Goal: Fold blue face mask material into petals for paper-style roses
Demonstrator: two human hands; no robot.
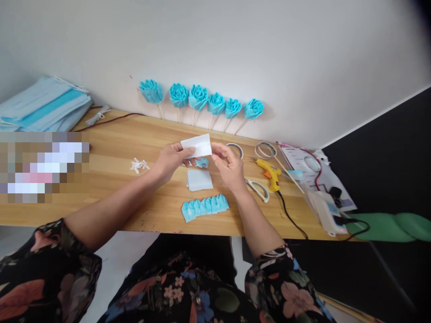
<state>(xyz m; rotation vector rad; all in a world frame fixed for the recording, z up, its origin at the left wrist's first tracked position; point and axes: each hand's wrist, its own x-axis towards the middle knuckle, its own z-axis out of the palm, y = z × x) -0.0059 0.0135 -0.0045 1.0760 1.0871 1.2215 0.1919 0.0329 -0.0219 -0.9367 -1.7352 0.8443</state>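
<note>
My left hand (171,160) is closed on a small white rectangular sheet (198,146), its thumb lying on the front face. At the sheet's right edge is my right hand (230,163), fingers curved and apart; whether a fingertip touches the edge I cannot tell. Below the hands, a short stack of pale sheets (199,180) lies on the table. Nearer to me is a row of folded blue petal pieces (205,207). Another blue folded piece (203,163) shows partly behind the fingers.
Several blue fabric roses (198,98) on sticks lean against the wall. To the right lie a yellow glue gun (271,174), scissors (258,190), a tape roll (265,150) and a power strip (328,213). Small white strips (138,165) and face masks (43,105) are on the left.
</note>
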